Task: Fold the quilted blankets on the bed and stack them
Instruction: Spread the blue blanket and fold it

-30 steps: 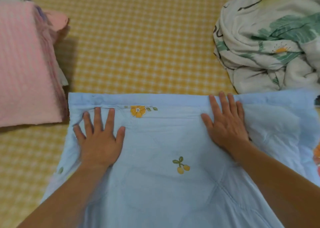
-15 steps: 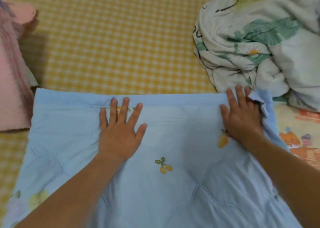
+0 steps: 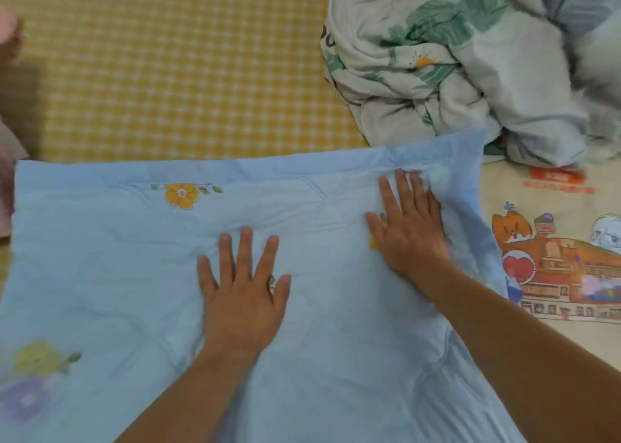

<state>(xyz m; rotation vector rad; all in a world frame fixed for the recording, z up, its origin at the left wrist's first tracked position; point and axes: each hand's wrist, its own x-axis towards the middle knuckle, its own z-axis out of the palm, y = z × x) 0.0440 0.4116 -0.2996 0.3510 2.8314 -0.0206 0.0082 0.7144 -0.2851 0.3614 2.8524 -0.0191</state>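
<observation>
1. The light blue quilted blanket (image 3: 134, 274) fills the lower and middle part of the frame, spread flat on the bed, with a folded upper layer whose edge runs across the frame just above centre.
2. The left hand (image 3: 243, 294) lies palm down at the centre of the frame, fingers straight and spread, pressing flat on the blanket and grasping nothing.
3. The right hand (image 3: 408, 227) lies palm down right of centre, a little higher in the frame, fingers straight and close together, its fingertips near the blanket's upper right corner; it presses the cloth and grasps nothing.
4. A yellow flower print (image 3: 182, 195) sits on the blanket near the folded edge, upper left of the left hand.
5. At the right edge of the frame, just beside the blanket, lies a cream cloth with cartoon print (image 3: 554, 258).
6. The yellow checked bed sheet (image 3: 184, 73) covers the upper left of the frame.
7. In the upper right, a crumpled white blanket with green leaf print (image 3: 437, 56) lies in a heap, touching the blue blanket's far right corner.
8. A pink blanket stack (image 3: 6, 173) shows only as a blurred sliver at the left edge.
</observation>
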